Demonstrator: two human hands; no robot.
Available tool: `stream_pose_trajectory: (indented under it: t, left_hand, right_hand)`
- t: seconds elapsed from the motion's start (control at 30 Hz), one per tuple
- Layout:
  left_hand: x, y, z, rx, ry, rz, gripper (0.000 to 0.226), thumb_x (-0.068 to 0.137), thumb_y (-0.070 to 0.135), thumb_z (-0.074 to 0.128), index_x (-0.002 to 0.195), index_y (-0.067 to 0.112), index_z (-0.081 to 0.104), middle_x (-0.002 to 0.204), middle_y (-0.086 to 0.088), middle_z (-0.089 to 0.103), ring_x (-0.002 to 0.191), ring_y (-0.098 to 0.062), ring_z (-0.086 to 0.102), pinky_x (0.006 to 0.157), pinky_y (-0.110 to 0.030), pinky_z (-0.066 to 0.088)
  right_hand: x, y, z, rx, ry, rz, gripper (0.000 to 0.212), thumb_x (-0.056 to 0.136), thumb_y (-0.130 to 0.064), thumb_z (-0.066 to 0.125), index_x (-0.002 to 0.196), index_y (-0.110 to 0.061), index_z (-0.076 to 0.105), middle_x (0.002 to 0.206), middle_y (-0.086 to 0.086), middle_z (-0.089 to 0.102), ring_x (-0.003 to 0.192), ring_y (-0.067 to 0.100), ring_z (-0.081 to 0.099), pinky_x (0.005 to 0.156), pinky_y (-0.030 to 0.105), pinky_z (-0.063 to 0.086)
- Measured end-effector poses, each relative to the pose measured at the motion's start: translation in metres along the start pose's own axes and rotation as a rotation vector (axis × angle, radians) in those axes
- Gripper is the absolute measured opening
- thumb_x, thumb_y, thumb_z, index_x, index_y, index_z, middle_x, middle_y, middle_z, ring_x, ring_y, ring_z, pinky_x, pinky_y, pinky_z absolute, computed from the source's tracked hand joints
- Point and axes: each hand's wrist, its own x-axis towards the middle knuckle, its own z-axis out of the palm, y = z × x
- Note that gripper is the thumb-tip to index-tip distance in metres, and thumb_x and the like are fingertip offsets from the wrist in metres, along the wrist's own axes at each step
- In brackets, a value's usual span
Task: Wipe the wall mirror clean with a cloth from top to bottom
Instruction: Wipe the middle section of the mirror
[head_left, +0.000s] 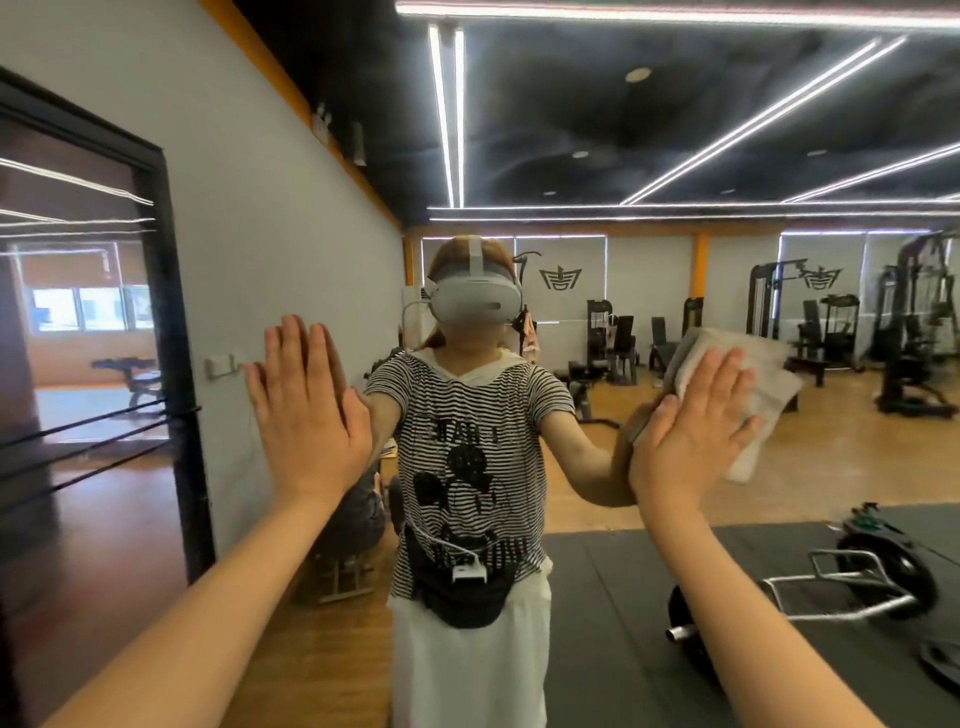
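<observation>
Bright, even indoor light from ceiling strips

LED strips glare white; edges bow with wide-angle distortion, and the far left doorway seems slightly smeared.

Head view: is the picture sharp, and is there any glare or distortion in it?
Head view: mostly sharp; both hands, left and right, and the cloth are clear; wide-angle lens bends the door frame and ceiling light strips, which shine bright white; far gym machines look slightly soft.
</observation>
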Motion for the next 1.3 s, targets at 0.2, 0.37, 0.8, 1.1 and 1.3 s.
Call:
stream_pose_trajectory:
  t: [0.2,0.37,0.8,1.1,1.3]
  left_hand:
    - [-0.001,-0.001,0.002,0.005,0.012,0.017,0.068,0.088,0.027,0.034,0.15,0.001,0.024,0.157,-0.022,0.022,0.146,-0.034,0.014,0.119,-0.036,-0.007]
    - [-0.001,-0.003,-0.001,0.014,-0.021,0.015,0.068,0.089,0.029,0.032,0.15,0.001,0.023,0.158,-0.02,0.02,0.146,-0.033,0.013,0.119,-0.033,-0.01]
    - [0.0,-0.002,0.0,0.024,-0.038,-0.003,0.068,0.087,0.029,0.032,0.149,0.001,0.025,0.157,-0.022,0.021,0.146,-0.033,0.014,0.119,-0.032,-0.014]
    - [-0.001,-0.005,0.002,0.012,-0.041,0.009,0.072,0.086,0.028,0.034,0.151,0.005,0.016,0.158,-0.02,0.02,0.147,-0.031,0.011,0.119,-0.035,-0.009]
    - [-0.001,-0.005,-0.002,0.005,-0.035,0.023,0.069,0.086,0.029,0.033,0.149,0.002,0.023,0.155,-0.024,0.025,0.144,-0.034,0.016,0.119,-0.035,-0.008]
  right_hand:
    - [-0.07,-0.092,0.033,-0.019,-0.06,-0.32,0.064,0.097,-0.031,0.025,0.155,-0.016,0.003,0.16,0.006,0.013,0.147,0.021,0.009,0.118,0.048,-0.003]
    - [-0.095,-0.116,0.041,-0.069,-0.127,-0.521,0.067,0.094,-0.031,0.03,0.155,-0.016,0.007,0.161,0.003,0.013,0.15,0.019,-0.004,0.117,0.052,-0.002]
    - [0.005,-0.047,0.003,0.001,-0.019,-0.191,0.058,0.097,-0.032,0.02,0.152,-0.013,0.018,0.159,0.007,0.017,0.146,0.023,0.013,0.116,0.034,-0.01]
    - [-0.019,-0.156,0.031,-0.032,-0.119,-0.49,0.057,0.098,-0.034,0.018,0.152,-0.019,0.003,0.158,0.001,-0.005,0.146,0.017,-0.005,0.116,0.047,-0.013]
    - [0.042,-0.12,0.009,-0.005,-0.132,-0.396,0.057,0.099,-0.035,0.016,0.154,-0.022,0.009,0.162,0.001,0.008,0.148,0.016,0.0,0.119,0.039,-0.009]
